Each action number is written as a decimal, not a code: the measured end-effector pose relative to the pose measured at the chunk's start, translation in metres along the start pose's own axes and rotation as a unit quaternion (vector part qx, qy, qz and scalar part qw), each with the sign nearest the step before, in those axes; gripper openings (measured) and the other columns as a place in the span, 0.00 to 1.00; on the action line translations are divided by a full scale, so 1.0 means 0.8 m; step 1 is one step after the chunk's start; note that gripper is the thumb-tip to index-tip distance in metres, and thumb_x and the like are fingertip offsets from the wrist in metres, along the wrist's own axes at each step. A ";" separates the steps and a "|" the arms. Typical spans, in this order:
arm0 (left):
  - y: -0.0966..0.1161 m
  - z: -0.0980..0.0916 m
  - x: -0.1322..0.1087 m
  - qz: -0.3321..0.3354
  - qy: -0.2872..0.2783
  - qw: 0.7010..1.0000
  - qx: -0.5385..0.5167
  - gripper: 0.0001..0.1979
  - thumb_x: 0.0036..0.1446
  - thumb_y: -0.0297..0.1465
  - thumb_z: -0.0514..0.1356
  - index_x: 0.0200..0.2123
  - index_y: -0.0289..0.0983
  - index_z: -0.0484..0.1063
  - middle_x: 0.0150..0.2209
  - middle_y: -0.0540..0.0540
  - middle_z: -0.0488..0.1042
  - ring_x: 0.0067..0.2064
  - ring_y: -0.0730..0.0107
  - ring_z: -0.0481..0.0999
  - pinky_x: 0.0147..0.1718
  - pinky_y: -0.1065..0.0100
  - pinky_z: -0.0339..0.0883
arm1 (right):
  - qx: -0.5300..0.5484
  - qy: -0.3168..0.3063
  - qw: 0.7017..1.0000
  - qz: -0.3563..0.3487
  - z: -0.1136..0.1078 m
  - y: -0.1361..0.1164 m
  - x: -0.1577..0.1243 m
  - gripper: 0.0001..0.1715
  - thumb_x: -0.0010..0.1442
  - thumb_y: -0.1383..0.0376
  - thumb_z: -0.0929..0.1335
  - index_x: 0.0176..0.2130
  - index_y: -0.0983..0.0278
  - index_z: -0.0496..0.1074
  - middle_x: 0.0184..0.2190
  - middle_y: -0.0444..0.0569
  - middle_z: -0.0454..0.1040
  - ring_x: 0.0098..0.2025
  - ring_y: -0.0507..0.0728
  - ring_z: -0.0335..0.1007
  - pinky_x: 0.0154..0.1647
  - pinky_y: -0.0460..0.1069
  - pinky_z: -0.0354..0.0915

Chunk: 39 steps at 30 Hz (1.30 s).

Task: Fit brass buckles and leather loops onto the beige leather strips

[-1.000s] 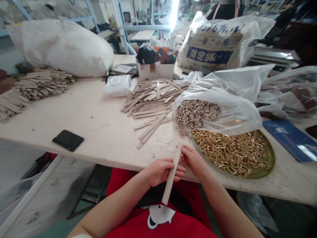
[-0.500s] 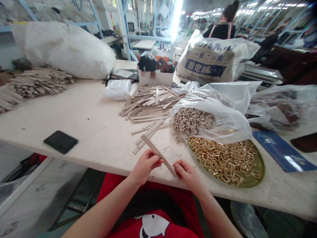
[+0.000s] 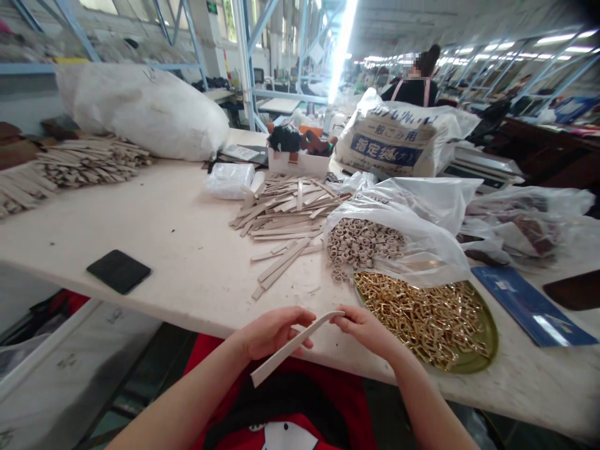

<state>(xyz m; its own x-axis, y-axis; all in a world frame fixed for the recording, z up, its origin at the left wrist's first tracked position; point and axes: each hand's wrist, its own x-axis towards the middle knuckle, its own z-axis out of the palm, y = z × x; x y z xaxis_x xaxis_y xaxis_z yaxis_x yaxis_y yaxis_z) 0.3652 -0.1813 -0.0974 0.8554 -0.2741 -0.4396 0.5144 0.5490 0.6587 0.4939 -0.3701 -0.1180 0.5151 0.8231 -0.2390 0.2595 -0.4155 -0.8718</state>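
Note:
A beige strap strip [image 3: 293,345] slants across the front edge of the table, bent near its upper right end. My right hand [image 3: 360,326] pinches that end between thumb and fingers. My left hand [image 3: 276,331] is around the strip's middle with its fingers apart and curved; the strip crosses in front of the palm, and whether the fingers touch it I cannot tell. Ahead lies a heap of similar strips [image 3: 285,209], with a few loose ones closer. A clear bag of small beige loops [image 3: 363,240] and a tray of gold metal buckle pieces [image 3: 422,312] are to the right.
A black flat pad [image 3: 119,271] lies on the left of the table [image 3: 187,275]. More bundled strips [image 3: 94,161] and a large white sack [image 3: 145,112] are behind it. A blue flat case [image 3: 529,306] is at the right. Another person [image 3: 415,87] is in the background.
The strip has swung round: its free end now points down and left toward me. My left hand has loosened from its pinch, and my right hand holds the far end.

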 end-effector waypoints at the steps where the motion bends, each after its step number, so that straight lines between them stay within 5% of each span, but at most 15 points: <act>1: -0.001 0.001 0.003 -0.007 0.006 0.998 0.063 0.16 0.48 0.35 0.59 0.40 0.35 0.67 0.33 0.47 0.71 0.29 0.74 0.72 0.25 0.74 0.66 | -0.050 -0.006 0.999 -0.011 -0.003 -0.004 0.004 0.14 0.56 0.58 0.62 0.27 0.64 0.70 0.21 0.42 0.66 0.26 0.51 0.60 0.26 0.45 0.55; 5: -0.003 0.009 0.021 0.026 0.124 0.965 0.229 0.11 0.51 0.31 0.54 0.38 0.33 0.65 0.26 0.52 0.68 0.19 0.83 0.64 0.17 0.78 0.56 | -0.259 0.120 0.958 -0.027 -0.013 -0.013 0.034 0.10 0.57 0.62 0.62 0.35 0.63 0.70 0.30 0.47 0.70 0.32 0.54 0.64 0.32 0.47 0.57; 8: -0.001 0.015 0.025 0.037 0.160 0.967 0.194 0.11 0.53 0.32 0.50 0.38 0.33 0.63 0.23 0.53 0.66 0.18 0.83 0.62 0.16 0.79 0.54 | -0.367 0.233 0.900 0.020 -0.021 -0.008 0.062 0.09 0.56 0.67 0.62 0.35 0.65 0.70 0.36 0.55 0.70 0.37 0.58 0.65 0.37 0.50 0.56; 10: 0.002 0.017 0.022 0.034 0.151 0.974 0.166 0.12 0.53 0.33 0.50 0.39 0.33 0.63 0.22 0.52 0.66 0.17 0.82 0.62 0.16 0.79 0.53 | -0.366 0.244 0.898 0.033 -0.025 -0.002 0.074 0.08 0.56 0.69 0.62 0.30 0.67 0.71 0.35 0.58 0.70 0.39 0.60 0.64 0.37 0.51 0.56; 15: -0.001 0.019 0.017 0.044 0.135 0.976 0.162 0.12 0.53 0.34 0.50 0.38 0.33 0.62 0.21 0.53 0.66 0.16 0.82 0.60 0.16 0.78 0.52 | -0.273 0.219 0.937 0.007 -0.016 0.002 0.059 0.11 0.58 0.63 0.60 0.31 0.65 0.69 0.33 0.53 0.71 0.37 0.56 0.66 0.38 0.50 0.60; 18: -0.007 0.018 0.021 0.065 0.133 0.963 0.225 0.15 0.54 0.37 0.48 0.38 0.33 0.63 0.19 0.54 0.64 0.16 0.81 0.59 0.17 0.77 0.51 | -0.004 0.161 0.987 0.022 0.001 -0.001 0.034 0.15 0.58 0.55 0.61 0.32 0.64 0.67 0.28 0.46 0.71 0.32 0.53 0.68 0.34 0.48 0.63; 20: -0.009 0.017 0.022 0.067 0.146 0.939 0.303 0.16 0.55 0.38 0.46 0.38 0.33 0.65 0.17 0.55 0.62 0.16 0.80 0.57 0.17 0.76 0.50 | 0.238 0.140 0.960 0.052 0.014 -0.003 0.021 0.16 0.52 0.54 0.66 0.35 0.62 0.67 0.29 0.44 0.71 0.31 0.52 0.68 0.33 0.48 0.64; 22: -0.008 0.016 0.022 0.069 0.158 0.901 0.399 0.17 0.55 0.38 0.46 0.36 0.33 0.67 0.16 0.55 0.60 0.17 0.78 0.57 0.18 0.75 0.50 | 0.350 0.148 0.922 0.074 0.025 -0.004 0.013 0.20 0.46 0.55 0.70 0.38 0.61 0.69 0.31 0.43 0.71 0.31 0.51 0.67 0.34 0.48 0.64; 28: 0.012 0.015 0.013 0.076 0.129 0.802 0.578 0.17 0.55 0.39 0.48 0.29 0.35 0.72 0.22 0.49 0.69 0.24 0.71 0.64 0.23 0.73 0.50 | 0.286 0.136 0.948 0.037 0.031 -0.004 0.003 0.17 0.46 0.57 0.71 0.35 0.63 0.72 0.23 0.42 0.69 0.27 0.50 0.63 0.31 0.47 0.60; 34: 0.017 0.016 0.007 0.090 0.074 0.791 0.600 0.16 0.56 0.40 0.48 0.30 0.37 0.71 0.24 0.49 0.69 0.27 0.71 0.65 0.25 0.74 0.50 | 0.259 0.099 0.960 0.036 0.024 -0.005 -0.008 0.16 0.47 0.57 0.69 0.36 0.63 0.72 0.22 0.41 0.68 0.27 0.50 0.62 0.31 0.47 0.59; 39: -0.004 0.021 0.018 0.116 0.131 0.807 0.564 0.21 0.57 0.45 0.45 0.33 0.36 0.70 0.29 0.46 0.72 0.32 0.67 0.68 0.30 0.72 0.55 | 0.297 0.086 0.949 0.058 0.053 -0.009 -0.010 0.16 0.46 0.56 0.70 0.33 0.63 0.69 0.20 0.40 0.67 0.24 0.50 0.61 0.30 0.47 0.58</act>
<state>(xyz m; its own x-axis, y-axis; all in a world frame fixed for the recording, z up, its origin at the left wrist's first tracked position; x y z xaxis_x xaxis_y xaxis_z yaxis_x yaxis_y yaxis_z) 0.3770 -0.2004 -0.0954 0.9705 -0.0104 -0.2409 0.1961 -0.5473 0.8137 0.4532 -0.3575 -0.1283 0.6504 0.6889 -0.3200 -0.2880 -0.1662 -0.9431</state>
